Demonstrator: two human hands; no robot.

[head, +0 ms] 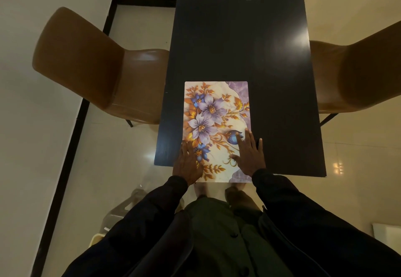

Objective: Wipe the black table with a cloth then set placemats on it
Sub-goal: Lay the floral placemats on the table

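A long black table (238,38) runs away from me. A floral placemat (214,116) with purple flowers and gold leaves lies on its near end, left of the middle, its near edge slightly over the table's front edge. My left hand (188,164) lies flat on the mat's near left corner with fingers straight. My right hand (250,153) presses flat on the mat's near right side, its outer fingers reaching past the mat's edge onto the table. No cloth is in view.
A brown chair (86,66) stands at the table's left side and another brown chair (358,75) at its right. A pale chair or stool (121,209) shows on the floor by my left arm. A black skirting line (71,138) runs along the floor's left edge.
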